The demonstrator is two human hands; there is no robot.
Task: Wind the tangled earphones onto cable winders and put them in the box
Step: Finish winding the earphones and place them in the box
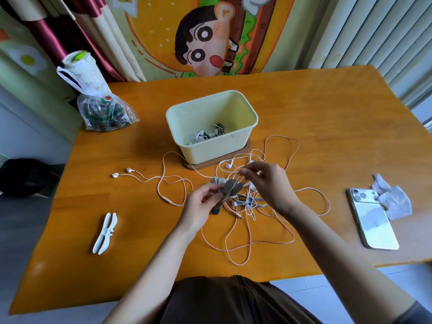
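Orange wooden table (327, 108) w/ a cartoon curtain behind. Far left sits a plastic bag (105, 113), contents unclear. Nearer the front edge a white winder (104, 232) lies unused, well apart from the rest. Next, two earbuds (121, 173) on pink cable trail out from the pile. The left hand (198, 202) grips a grey winder (230, 187) by its lower end, fingers curled round it, just above the table. Behind stands the box (210, 150), w/ several wound sets in the bottom, so part of the job looks done. In front of it the tangled earphones (247, 220) sprawl, white & pink cables crossed; prob. two or more sets, hard to count. The right hand (268, 181) pinches a white cable btwn thumb & fingertips, the cable leading toward the grey winder; winding seems barely begun. Left to do: finish this set, wind the rest, box them all. Far right: a phone (371, 220) face down, beside a white cloth (392, 202).
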